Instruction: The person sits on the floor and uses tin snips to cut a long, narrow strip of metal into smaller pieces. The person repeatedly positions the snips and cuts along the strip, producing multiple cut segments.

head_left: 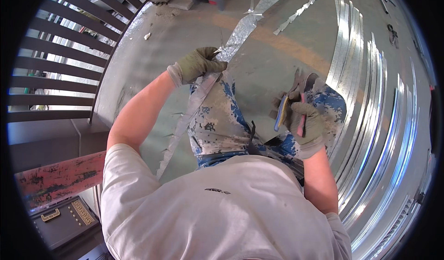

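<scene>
A long galvanized metal strip with sharp spikes cut and bent out along its edges runs slantwise from beside my left side up to the far middle. My left hand, in an olive work glove, is closed around it near its middle, over my left knee. In my gloved right hand is a pair of snips with one blue-and-yellow handle and one red handle. Its dark jaws point away from me, beside my right knee and apart from the strip. The handles are spread.
Several long shiny metal strips lie side by side on the floor at my right. Another jagged strip lies at the far middle. A pair of scissors rests at far right. Dark slatted railing and a worn red beam stand at left.
</scene>
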`<act>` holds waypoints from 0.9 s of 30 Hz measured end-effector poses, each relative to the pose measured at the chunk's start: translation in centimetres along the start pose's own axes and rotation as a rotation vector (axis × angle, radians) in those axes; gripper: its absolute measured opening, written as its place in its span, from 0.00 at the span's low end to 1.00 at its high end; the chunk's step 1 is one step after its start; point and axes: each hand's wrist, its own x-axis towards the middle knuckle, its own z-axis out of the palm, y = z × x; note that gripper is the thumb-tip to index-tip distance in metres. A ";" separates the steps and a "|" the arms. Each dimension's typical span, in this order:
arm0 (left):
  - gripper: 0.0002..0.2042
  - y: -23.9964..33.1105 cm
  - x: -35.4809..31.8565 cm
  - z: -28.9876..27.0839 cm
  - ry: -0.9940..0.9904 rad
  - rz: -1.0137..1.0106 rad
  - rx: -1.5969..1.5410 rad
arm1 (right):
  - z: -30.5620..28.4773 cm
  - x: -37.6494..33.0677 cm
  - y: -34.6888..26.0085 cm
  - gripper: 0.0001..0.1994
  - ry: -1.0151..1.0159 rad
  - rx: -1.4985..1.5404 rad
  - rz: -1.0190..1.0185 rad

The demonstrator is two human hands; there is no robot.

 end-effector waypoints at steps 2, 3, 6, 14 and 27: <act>0.18 -0.9 0.9 -0.4 -0.052 -0.024 -0.027 | -0.3 -0.3 0.5 0.11 0.149 -0.017 0.053; 0.21 -1.3 1.3 -0.6 -0.076 -0.036 -0.041 | -1.2 -0.1 0.3 0.12 0.141 -0.053 0.050; 0.19 -1.7 1.5 -0.4 -0.115 -0.037 -0.168 | -3.0 0.6 -1.1 0.14 0.104 -0.113 0.011; 0.20 -2.6 1.6 -0.5 -0.127 -0.049 -0.193 | 4.6 -0.7 -3.7 0.23 0.013 -0.351 -0.045; 0.18 -1.6 1.6 1.9 -0.067 -0.057 -0.123 | 5.3 4.1 0.2 0.26 -0.063 -1.065 0.273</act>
